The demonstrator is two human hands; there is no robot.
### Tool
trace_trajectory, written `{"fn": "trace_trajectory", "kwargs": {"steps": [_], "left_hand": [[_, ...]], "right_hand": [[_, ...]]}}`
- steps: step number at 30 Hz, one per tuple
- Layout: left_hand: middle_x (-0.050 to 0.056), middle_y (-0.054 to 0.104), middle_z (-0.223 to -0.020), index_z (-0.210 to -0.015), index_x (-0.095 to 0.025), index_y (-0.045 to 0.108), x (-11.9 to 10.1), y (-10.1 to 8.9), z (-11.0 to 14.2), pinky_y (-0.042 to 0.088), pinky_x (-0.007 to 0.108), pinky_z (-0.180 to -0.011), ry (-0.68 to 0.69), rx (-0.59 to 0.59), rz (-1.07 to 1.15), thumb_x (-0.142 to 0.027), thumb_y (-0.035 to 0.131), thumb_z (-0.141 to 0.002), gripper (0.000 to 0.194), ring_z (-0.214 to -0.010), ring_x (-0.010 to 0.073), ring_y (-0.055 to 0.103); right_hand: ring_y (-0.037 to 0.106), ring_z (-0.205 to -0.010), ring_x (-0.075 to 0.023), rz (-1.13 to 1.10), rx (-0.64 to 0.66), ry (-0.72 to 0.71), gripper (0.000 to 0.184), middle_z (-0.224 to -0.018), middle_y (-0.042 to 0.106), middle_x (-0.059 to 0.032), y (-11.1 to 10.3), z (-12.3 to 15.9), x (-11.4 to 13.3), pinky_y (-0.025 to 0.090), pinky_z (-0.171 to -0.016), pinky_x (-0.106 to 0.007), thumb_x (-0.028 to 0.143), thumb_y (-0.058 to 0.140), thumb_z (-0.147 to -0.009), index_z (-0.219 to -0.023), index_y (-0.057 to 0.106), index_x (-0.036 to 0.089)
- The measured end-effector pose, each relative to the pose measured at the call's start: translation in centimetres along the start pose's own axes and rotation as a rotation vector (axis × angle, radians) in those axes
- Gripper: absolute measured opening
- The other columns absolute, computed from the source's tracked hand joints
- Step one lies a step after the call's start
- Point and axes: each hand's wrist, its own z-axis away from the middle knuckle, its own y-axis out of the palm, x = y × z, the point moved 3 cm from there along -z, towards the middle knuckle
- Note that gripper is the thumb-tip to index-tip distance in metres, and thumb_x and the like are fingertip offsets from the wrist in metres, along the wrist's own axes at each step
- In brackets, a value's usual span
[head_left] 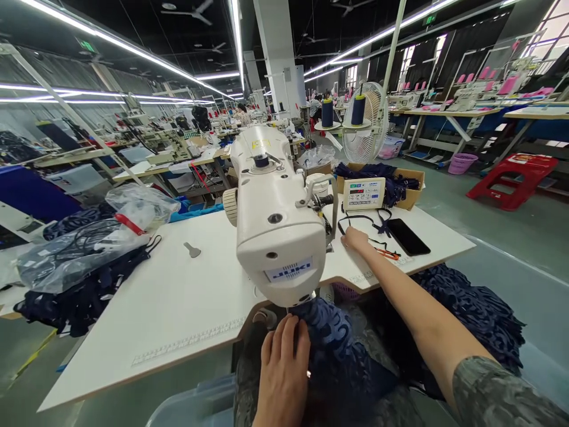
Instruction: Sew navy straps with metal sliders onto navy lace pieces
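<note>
A white sewing machine (280, 219) marked JUKI stands before me. My left hand (284, 362) is under its head, fingers together and curled at the edge of a navy patterned fabric (331, 323) by the needle. This fabric hangs down over my lap. Right of the machine, my right hand (355, 238) reaches across the white table, its fingers closed at the end of a thin dark strap (355, 217). The fingertips are partly hidden. Small orange-handled thread snips (386, 254) lie close to my right wrist, and a black phone (408, 236) is farther right.
A control panel (364, 194) stands behind the strap, in front of a cardboard box (411, 184) of navy pieces. More navy fabric (466, 314) is piled at the right. A flat metal piece (192, 249) rests on the left tabletop; plastic bags (89, 249) and navy pieces lie beyond.
</note>
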Motion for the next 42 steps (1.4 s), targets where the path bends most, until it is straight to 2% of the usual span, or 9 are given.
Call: {"fn": "trace_trajectory", "kwargs": {"steps": [5,8,11,14,22,25,33,39,42], "left_hand": [[0.013,0.059,-0.132,-0.099,-0.013,0.063,0.2,-1.0,-0.8,0.042,0.034,-0.103,0.216,0.123,0.009,0.002,0.039,-0.078,0.035,-0.127,0.0231,0.051],[0.01,0.051,-0.143,-0.124,-0.016,0.057,0.5,-1.6,-0.8,0.042,0.034,-0.101,0.234,0.233,0.022,-0.021,0.054,-0.086,0.038,-0.129,0.0232,0.048],[0.011,0.049,-0.145,-0.145,-0.015,0.038,0.3,-2.3,-0.7,0.042,0.038,-0.097,0.203,0.279,0.079,-0.078,0.057,-0.071,0.1,-0.127,0.0294,0.047],[0.018,0.056,-0.135,-0.144,-0.008,0.04,-0.3,-2.9,-0.9,0.04,0.043,-0.096,0.129,0.242,0.094,-0.097,0.035,-0.055,0.125,-0.119,0.034,0.051],[0.01,0.067,-0.105,-0.109,-0.008,0.065,-1.8,-1.0,-1.8,0.051,0.035,-0.083,-0.051,0.147,-0.036,-0.031,0.055,-0.095,0.029,-0.096,0.0225,0.062],[0.012,0.067,-0.11,-0.108,-0.007,0.065,-2.2,-1.1,-2.0,0.054,0.033,-0.082,-0.033,0.136,-0.004,-0.025,0.053,-0.095,0.024,-0.097,0.0232,0.063],[0.012,0.068,-0.116,-0.113,-0.009,0.061,-1.4,-2.3,-1.6,0.057,0.033,-0.09,0.031,0.16,0.205,-0.008,0.037,-0.097,0.028,-0.103,0.0211,0.065],[0.01,0.069,-0.112,-0.111,-0.012,0.059,0.3,-1.5,-0.4,0.056,0.024,-0.091,-0.204,-0.007,0.428,-0.009,0.046,-0.096,0.02,-0.104,0.014,0.066],[0.012,0.068,-0.116,-0.114,-0.01,0.059,0.1,-1.4,-0.6,0.056,0.027,-0.093,-0.091,0.004,0.453,-0.006,0.046,-0.095,0.023,-0.11,0.0165,0.064]], "right_hand": [[0.062,-0.104,-0.0226,-0.005,-0.073,-0.057,0.035,-0.123,0.059,-0.0101,0.6,2.3,-3.8,0.054,-0.087,-0.043,0.033,0.06,-0.093,-0.123,0.057,0.015],[0.062,-0.104,-0.0228,-0.089,-0.129,-0.116,0.034,-0.124,0.059,-0.0101,1.1,4.3,-5.9,0.053,-0.087,-0.044,0.032,0.06,-0.093,-0.123,0.057,0.015],[0.063,-0.1,-0.021,-0.242,-0.171,-0.148,0.03,-0.117,0.061,-0.008,1.2,5.6,-7.3,0.054,-0.085,-0.042,0.032,0.059,-0.094,-0.118,0.059,0.015],[0.062,-0.088,-0.0199,-0.463,-0.214,-0.162,0.022,-0.099,0.064,-0.0075,1.1,6.5,-8.1,0.053,-0.079,-0.038,0.03,0.06,-0.091,-0.105,0.059,0.013],[0.033,-0.048,-0.0078,-1.191,-0.171,-0.103,0.03,-0.063,0.034,0.009,2.1,11.0,-8.5,0.04,-0.048,-0.021,0.046,0.064,-0.075,-0.081,0.046,0.023],[0.024,-0.044,-0.0058,-1.382,-0.038,-0.092,0.029,-0.063,0.028,0.009,2.2,13.7,-6.7,0.034,-0.041,-0.018,0.047,0.06,-0.077,-0.076,0.045,0.022],[0.03,-0.042,-0.0061,-1.632,0.543,-0.192,0.035,-0.062,0.047,0.0047,1.7,20.6,1.0,0.031,-0.04,-0.019,0.057,0.053,-0.09,-0.082,0.055,0.022],[0.035,-0.044,-0.0085,-1.434,0.523,-0.386,0.046,-0.063,0.049,0.004,2.5,21.9,3.0,0.032,-0.044,-0.023,0.065,0.041,-0.091,-0.08,0.05,0.022],[0.039,-0.049,-0.0092,-1.316,0.491,-0.493,0.043,-0.068,0.052,0.0026,3.0,22.2,2.8,0.034,-0.048,-0.024,0.06,0.037,-0.096,-0.083,0.051,0.021]]}}
